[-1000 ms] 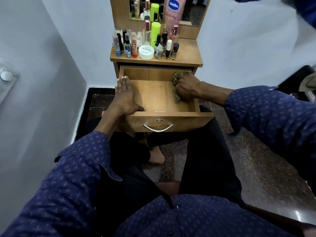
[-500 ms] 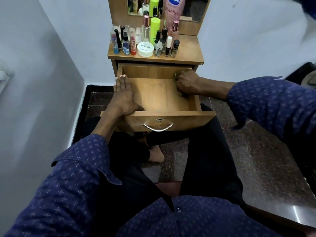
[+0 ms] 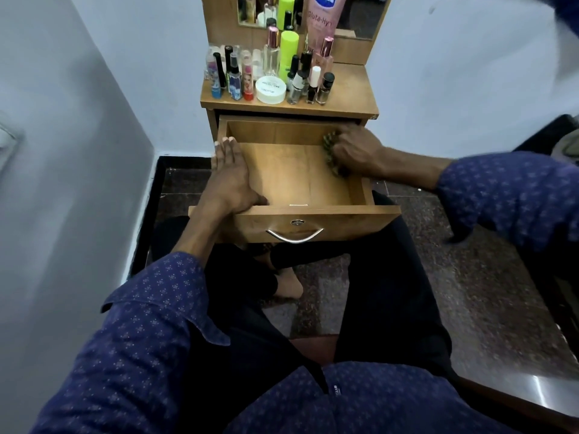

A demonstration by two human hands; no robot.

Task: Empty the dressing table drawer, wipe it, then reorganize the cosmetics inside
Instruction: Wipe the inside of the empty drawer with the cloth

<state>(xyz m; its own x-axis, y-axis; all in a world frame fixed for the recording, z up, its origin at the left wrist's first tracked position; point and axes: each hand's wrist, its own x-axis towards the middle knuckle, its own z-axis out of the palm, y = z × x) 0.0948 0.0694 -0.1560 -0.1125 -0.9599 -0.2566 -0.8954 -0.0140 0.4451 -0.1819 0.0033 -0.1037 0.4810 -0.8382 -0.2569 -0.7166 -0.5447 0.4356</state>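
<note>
The wooden drawer (image 3: 294,173) is pulled out over my lap and holds no cosmetics. My left hand (image 3: 230,180) rests flat on its left wall, fingers straight and thumb hooked inside near the front. My right hand (image 3: 355,148) grips a greenish patterned cloth (image 3: 330,151) against the drawer's back right corner; most of the cloth is hidden under the fingers. Several cosmetics stand on the dressing table top (image 3: 347,98): small bottles, a white round jar (image 3: 271,90), a lime green can (image 3: 289,54) and a pink lotion tube (image 3: 322,17).
A grey wall closes in on the left. Dark stone floor (image 3: 470,292) lies to the right, with a glossy dark surface (image 3: 517,393) at lower right. The mirror (image 3: 360,14) rises behind the bottles. My crossed legs and bare foot sit under the drawer.
My right hand has slid the cloth from the middle of the drawer's right side to the back right corner. My left hand has stayed on the left wall.
</note>
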